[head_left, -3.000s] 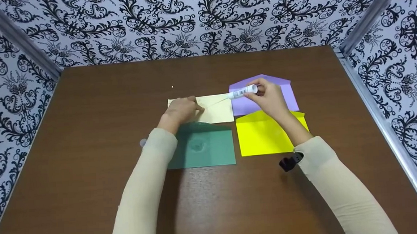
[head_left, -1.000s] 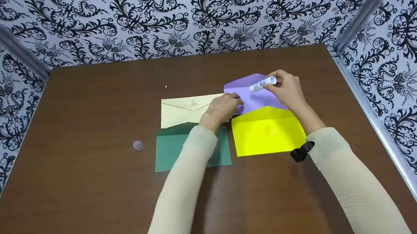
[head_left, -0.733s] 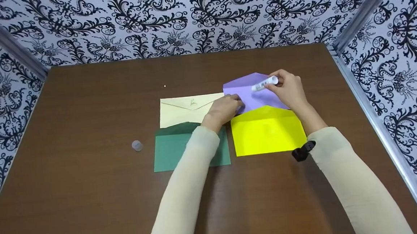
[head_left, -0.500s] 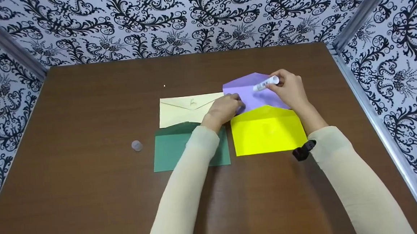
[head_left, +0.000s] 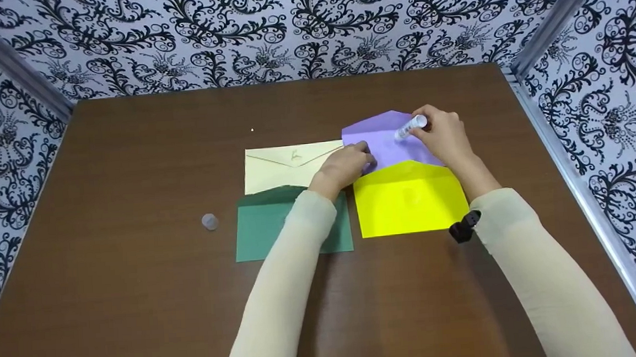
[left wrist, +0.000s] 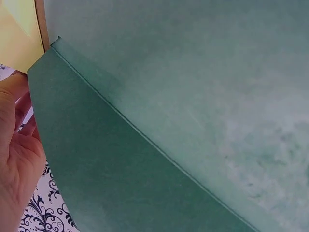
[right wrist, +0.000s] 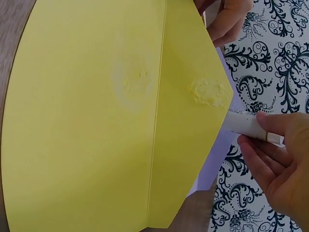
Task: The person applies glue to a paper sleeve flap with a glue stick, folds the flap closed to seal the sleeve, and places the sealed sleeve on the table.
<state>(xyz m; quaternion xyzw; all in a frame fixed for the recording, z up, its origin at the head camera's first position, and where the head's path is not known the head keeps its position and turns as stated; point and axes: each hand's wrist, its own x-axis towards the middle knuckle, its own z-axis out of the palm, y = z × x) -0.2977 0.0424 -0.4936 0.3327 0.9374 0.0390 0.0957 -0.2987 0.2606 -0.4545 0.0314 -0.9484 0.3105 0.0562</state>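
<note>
My right hand (head_left: 445, 137) pinches a white glue stick (head_left: 411, 127) between thumb and fingers, tilted with its lower end at the purple envelope (head_left: 382, 144). That envelope lies with its flap spread away from me. My left hand (head_left: 342, 166) rests on its left side, fingers bent down onto the paper. Below it is a yellow envelope (head_left: 408, 206), flap up; the right wrist view shows whitish glue smears (right wrist: 210, 92) on that flap. A green envelope (head_left: 266, 231) with raised flap lies under my left forearm. The cream envelope (head_left: 273, 175) has its flap folded down.
A small translucent cap (head_left: 209, 222) lies on the brown table (head_left: 137, 300) left of the green envelope. A tiny white speck (head_left: 252, 130) sits farther back. Patterned walls (head_left: 265, 32) enclose the table's back and sides. A black device (head_left: 464, 226) is on my right wrist.
Since three seconds ago, both hands have moved right from the cream envelope to the purple one. Over the last second, the glue stick has shifted slightly right and tilted steeper; the left hand stays put.
</note>
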